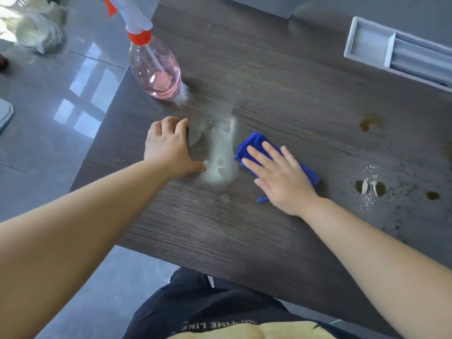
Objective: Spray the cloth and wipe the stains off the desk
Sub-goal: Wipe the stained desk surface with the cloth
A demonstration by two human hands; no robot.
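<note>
The right hand (281, 179) lies flat on the blue cloth (254, 145), fingers spread and pressing it to the dark wood-grain tabletop (281, 94) — an open palm, not a closed grip. The cloth is folded; its far end sticks out past the fingertips and a small corner shows near the wrist.

Just left of the cloth a pale wet smear (220, 152) runs across the tabletop, with a few dry patches inside it. The left hand (168, 145) rests on the tabletop at the smear's other side, fingers curled under, thumb at the smear's edge, holding nothing.

The spray bottle (156, 67) stands upright near the far left edge, well apart from both hands — clear, with pink liquid low inside, an orange collar and an orange trigger.

To the right of the cloth lie brown stains (370, 123), some with whitish flecks (368, 187), not yet wiped. A grey recessed tray (367, 42) sits in the far right corner.
</note>
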